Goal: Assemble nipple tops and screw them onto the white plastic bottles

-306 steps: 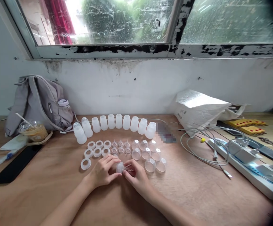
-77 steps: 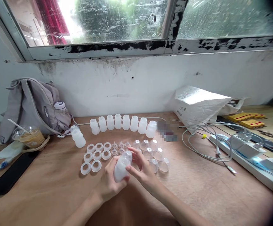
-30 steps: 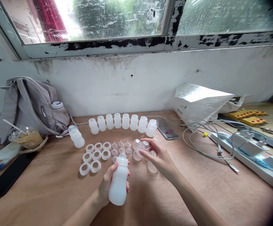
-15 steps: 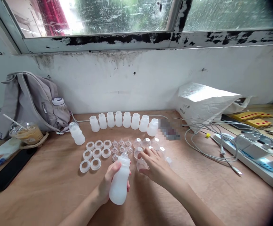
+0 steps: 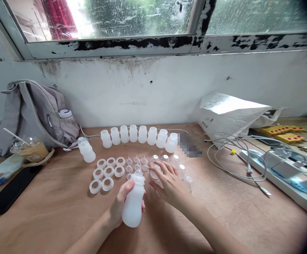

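Observation:
My left hand (image 5: 120, 203) is wrapped round a frosted white bottle (image 5: 133, 206), tilted, with a ring and a clear nipple at its top. My right hand (image 5: 169, 181) hovers with fingers apart over a group of clear domed caps (image 5: 181, 168), partly hiding them. Whether its fingertips touch a cap is hard to tell. Left of the caps stand several clear nipples (image 5: 136, 161), and further left lie several white rings (image 5: 109, 171). Behind them several open frosted bottles (image 5: 142, 134) form a curved row. A capped bottle (image 5: 86, 150) stands at the left.
On the left are a grey backpack (image 5: 34, 109), an iced drink (image 5: 34, 151) and a black phone (image 5: 12, 190). At the right lie a white foil-lined bag (image 5: 230, 113), tangled cables (image 5: 227, 173), a power strip (image 5: 283, 181) and yellow blocks (image 5: 283, 132).
My right hand has shifted slightly left and its fingers have spread and lifted from the front caps. The held bottle has moved very slightly up and left.

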The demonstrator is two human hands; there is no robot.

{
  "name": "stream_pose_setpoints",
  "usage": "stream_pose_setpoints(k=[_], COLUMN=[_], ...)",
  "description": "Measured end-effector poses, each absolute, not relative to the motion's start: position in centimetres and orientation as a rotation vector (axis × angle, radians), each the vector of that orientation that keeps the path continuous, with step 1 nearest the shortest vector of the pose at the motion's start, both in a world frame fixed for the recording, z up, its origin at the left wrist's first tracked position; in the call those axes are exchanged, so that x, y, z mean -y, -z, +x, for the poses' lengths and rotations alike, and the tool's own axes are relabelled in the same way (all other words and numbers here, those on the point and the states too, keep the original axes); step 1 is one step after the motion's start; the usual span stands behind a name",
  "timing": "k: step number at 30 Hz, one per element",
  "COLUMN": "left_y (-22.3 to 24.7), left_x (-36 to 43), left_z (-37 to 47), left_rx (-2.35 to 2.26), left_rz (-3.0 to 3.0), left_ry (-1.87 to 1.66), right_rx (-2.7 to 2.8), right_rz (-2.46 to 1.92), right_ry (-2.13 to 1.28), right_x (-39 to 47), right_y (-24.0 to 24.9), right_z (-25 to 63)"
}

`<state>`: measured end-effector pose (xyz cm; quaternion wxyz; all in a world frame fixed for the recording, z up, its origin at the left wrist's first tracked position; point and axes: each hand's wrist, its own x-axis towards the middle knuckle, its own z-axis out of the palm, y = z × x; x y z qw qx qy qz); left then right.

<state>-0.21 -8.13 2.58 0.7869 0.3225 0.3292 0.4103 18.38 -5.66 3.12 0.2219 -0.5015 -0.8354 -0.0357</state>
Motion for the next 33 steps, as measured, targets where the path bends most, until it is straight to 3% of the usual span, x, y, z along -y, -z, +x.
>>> stream_pose_setpoints(k=[21,27,33], left_y=[-3.0,-3.1,-3.1], left_x=[8.0,8.1,8.3], left_z=[-0.3,-0.1,-0.1], left_rx=[-0.740,-0.772,-0.747], left_rz=[0.721,0.880,1.079], left_ry=[-0.875,-0.868,-0.783], right_rx=[2.276,1.958,1.844], right_rz=[-1.489,-1.212,-1.211], right_ry=[0.134,-0.227,-0.666], right_x=[4.8,5.8,7.2], right_y=[-2.0,-4.4,-5.5], right_z=[18.8,17.9,16.6])
